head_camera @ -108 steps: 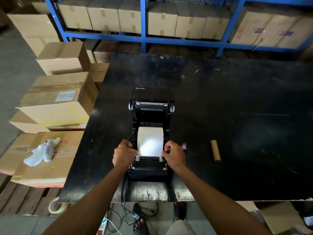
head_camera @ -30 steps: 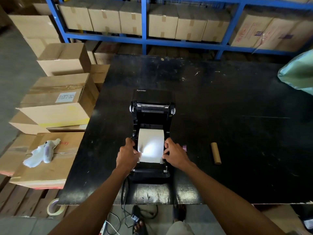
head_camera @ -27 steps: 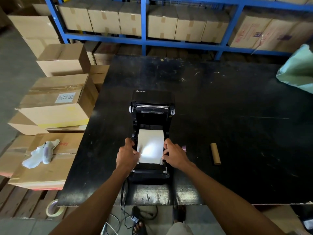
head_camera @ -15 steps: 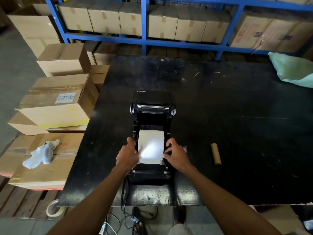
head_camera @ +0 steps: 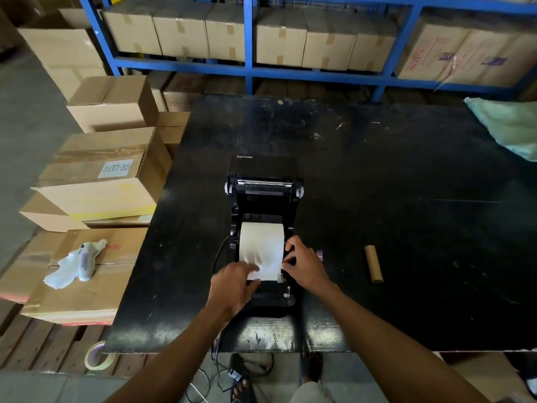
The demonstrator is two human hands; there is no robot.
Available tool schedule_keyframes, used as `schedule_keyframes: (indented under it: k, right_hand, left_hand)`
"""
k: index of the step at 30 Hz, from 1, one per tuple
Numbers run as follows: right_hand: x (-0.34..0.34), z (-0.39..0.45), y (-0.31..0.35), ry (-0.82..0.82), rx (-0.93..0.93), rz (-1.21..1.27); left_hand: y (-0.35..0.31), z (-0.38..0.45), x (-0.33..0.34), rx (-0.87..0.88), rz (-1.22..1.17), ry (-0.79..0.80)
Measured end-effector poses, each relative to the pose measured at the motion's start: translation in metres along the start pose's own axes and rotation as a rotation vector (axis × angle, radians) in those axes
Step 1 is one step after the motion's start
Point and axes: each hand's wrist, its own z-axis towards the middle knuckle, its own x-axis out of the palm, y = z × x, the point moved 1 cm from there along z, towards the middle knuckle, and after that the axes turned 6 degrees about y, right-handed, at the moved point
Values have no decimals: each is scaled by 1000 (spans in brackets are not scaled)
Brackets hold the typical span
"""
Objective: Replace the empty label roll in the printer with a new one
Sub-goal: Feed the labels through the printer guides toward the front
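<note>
Printer (head_camera: 263, 199) sits lid-open near the front edge of the black table (head_camera: 377, 175), lid tipped back toward 12 o'clock. White label roll (head_camera: 261, 242) lies in the open bay, its free end drawn toward 6 o'clock. Left hand (head_camera: 232, 286) lies on the paper's lower left corner, fingers fairly straight and pressing the sheet; whether they pinch it cannot be told. Right hand (head_camera: 305, 266) is at the roll's right edge, fingers curled against the printer's side guide; exact grip unclear. Empty cardboard core (head_camera: 373, 263) lies on the table at 3 o'clock of the printer, well apart. Cardboard boxes (head_camera: 101, 175) stacked at 9 o'clock.
</note>
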Motion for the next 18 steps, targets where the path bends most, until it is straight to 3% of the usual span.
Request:
schedule_keyframes:
  k: [4,13,18]
  right_hand:
    - [1,-4,-3,-9,-26,41]
    - [8,-13,-8,-42,-44,79]
    - [13,-14,-7,-112,37,175]
  left_hand:
    - [6,-10,9,121,136,25]
    - [8,-16,8,190,123,13]
    - [13,-19,12,211,136,17]
